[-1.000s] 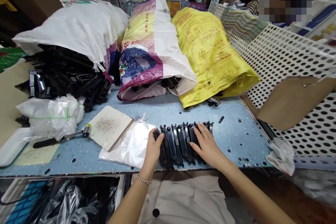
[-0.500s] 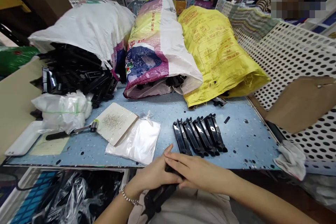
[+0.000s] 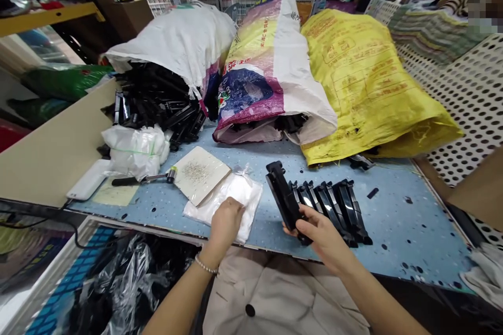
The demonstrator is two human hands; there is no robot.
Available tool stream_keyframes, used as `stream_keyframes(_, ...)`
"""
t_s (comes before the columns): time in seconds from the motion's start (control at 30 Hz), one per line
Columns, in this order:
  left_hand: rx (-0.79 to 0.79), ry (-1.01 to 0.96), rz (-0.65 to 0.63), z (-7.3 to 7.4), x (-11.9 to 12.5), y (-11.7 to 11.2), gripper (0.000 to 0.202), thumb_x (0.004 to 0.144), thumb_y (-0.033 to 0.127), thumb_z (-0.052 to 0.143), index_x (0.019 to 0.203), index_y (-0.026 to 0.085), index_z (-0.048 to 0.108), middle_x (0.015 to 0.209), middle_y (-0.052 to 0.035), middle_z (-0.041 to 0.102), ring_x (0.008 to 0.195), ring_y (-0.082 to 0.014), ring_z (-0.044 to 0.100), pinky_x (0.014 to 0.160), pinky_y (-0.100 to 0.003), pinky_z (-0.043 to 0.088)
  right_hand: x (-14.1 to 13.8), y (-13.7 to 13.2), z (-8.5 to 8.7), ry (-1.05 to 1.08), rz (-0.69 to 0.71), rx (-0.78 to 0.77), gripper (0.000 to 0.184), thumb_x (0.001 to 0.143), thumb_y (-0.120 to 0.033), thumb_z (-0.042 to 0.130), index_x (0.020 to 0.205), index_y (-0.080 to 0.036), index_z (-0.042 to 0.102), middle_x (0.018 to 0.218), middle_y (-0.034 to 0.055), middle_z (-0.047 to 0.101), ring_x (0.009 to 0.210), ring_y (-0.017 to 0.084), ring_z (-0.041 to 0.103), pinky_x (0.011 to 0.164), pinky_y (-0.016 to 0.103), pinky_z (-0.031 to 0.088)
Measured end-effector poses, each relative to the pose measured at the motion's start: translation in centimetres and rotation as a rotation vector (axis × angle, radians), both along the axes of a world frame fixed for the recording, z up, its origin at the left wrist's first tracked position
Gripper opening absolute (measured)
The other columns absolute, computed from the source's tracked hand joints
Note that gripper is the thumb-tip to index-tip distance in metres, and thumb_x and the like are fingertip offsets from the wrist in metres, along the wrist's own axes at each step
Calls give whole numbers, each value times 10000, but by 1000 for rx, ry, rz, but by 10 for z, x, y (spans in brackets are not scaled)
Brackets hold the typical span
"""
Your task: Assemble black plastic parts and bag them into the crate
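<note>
My right hand [image 3: 316, 227] grips the lower end of a long black plastic part [image 3: 283, 196], which is tilted up above the bench. Just right of it, several similar black parts [image 3: 341, 212] lie side by side in a row. My left hand [image 3: 228, 220], with a beaded bracelet at the wrist, is over the white plastic packet [image 3: 251, 201]. Its fingers are curled together; what they hold, if anything, is hidden. Beside that packet, partly over it, lies a pale square board [image 3: 204, 175] strewn with tiny bits.
A black-handled tool [image 3: 145, 179] and a bundle of clear bags [image 3: 135, 152] lie left. Behind stand a white sack [image 3: 176, 36] spilling black parts, a printed sack [image 3: 251, 89] and a yellow sack [image 3: 365, 84]. A crate [image 3: 90, 235] of black pieces sits below the bench edge.
My hands were together over a black part at my lap. They have separated: the right has raised the part over the bench, and the left has moved onto the white packet. The view has shifted left.
</note>
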State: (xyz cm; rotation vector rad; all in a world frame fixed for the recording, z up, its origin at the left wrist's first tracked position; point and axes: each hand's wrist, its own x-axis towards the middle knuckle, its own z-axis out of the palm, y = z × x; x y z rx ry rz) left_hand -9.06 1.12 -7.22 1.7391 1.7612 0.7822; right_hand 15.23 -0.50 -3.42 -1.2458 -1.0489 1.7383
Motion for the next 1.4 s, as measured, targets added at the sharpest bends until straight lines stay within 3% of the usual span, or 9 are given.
stream_keyframes(0.13, -174, -259, 89, 4, -17, 15, 224, 670, 320, 678, 563, 199, 523, 601, 15, 544, 602, -155, 521, 582, -260, 374, -23, -1, -1, 280, -65, -147, 344, 736, -458, 722, 934, -180, 679, 846, 55, 698, 795, 199, 653, 812, 383, 535)
stream_keyframes(0.33, -324, -412, 3, 8, -26, 20, 257, 644, 407, 667, 593, 169, 585, 517, 41, 530, 497, -119, 478, 513, -236, 368, -48, 17, -5, 552, -234, -242, 220, 733, -367, 755, 806, -168, 699, 778, 29, 716, 778, 183, 666, 891, 435, 515)
stream_keyframes(0.53, -135, -318, 9, 4, -22, 16, 161, 728, 291, 612, 636, 173, 551, 585, 27, 555, 541, -125, 520, 531, -231, 420, -88, 44, -14, 710, -234, -266, 213, 720, -367, 765, 788, -181, 686, 747, -1, 711, 758, 170, 666, 852, 428, 530)
stream_keyframes(0.7, 170, 13, -67, 12, -25, 3, 197, 769, 40, 465, 755, 166, 615, 1079, -111, 619, 982, -225, 570, 843, -387, 488, -102, 51, -27, 544, -316, -187, 228, 697, -338, 783, 785, -150, 688, 754, 16, 705, 721, 145, 652, 780, 313, 548)
stream_keyframes(0.8, 247, 205, -145, 11, -30, 2, 382, 755, -29, 407, 999, 147, 642, 1172, -144, 597, 1085, -254, 547, 948, -451, 465, -81, 24, -25, 621, -225, -274, 227, 755, -351, 730, 836, -142, 694, 784, 34, 711, 739, 158, 657, 830, 349, 539)
stream_keyframes(0.97, 151, 21, -163, 7, -36, 6, 653, 729, -21, 404, 1353, 172, 432, 1370, -126, 461, 1234, -219, 487, 1020, -379, 448, -49, -28, -33, 840, 169, -753, 448, 869, -471, 554, 1035, -65, 644, 864, 106, 711, 650, 130, 639, 738, 325, 563)
stream_keyframes(1.07, 148, 5, -266, 13, -31, -5, 734, 738, -35, 371, 1431, 199, 323, 1450, -119, 376, 1328, -220, 391, 1093, -400, 372, -56, -25, -44, 912, 212, -954, 569, 885, -544, 476, 1063, -18, 602, 804, 116, 710, 621, 119, 642, 695, 269, 564)
stream_keyframes(1.17, 160, -1, -381, 24, -27, -21, 739, 769, -24, 350, 1463, 211, 256, 1493, -112, 319, 1375, -216, 321, 1126, -400, 324, -68, -6, -46, 960, 210, -1000, 631, 906, -586, 381, 1087, -12, 572, 765, 113, 708, 584, 112, 629, 656, 246, 557)
stream_keyframes(1.4, 108, -18, 18, 28, -48, -25, 742, 764, 13, 395, 1462, 222, 254, 1498, -122, 298, 1303, -230, 417, 1049, -388, 407, -40, -22, -35, 1066, 351, -981, 732, 872, -651, 329, 1150, -3, 525, 881, 136, 716, 576, 97, 616, 587, 212, 533)
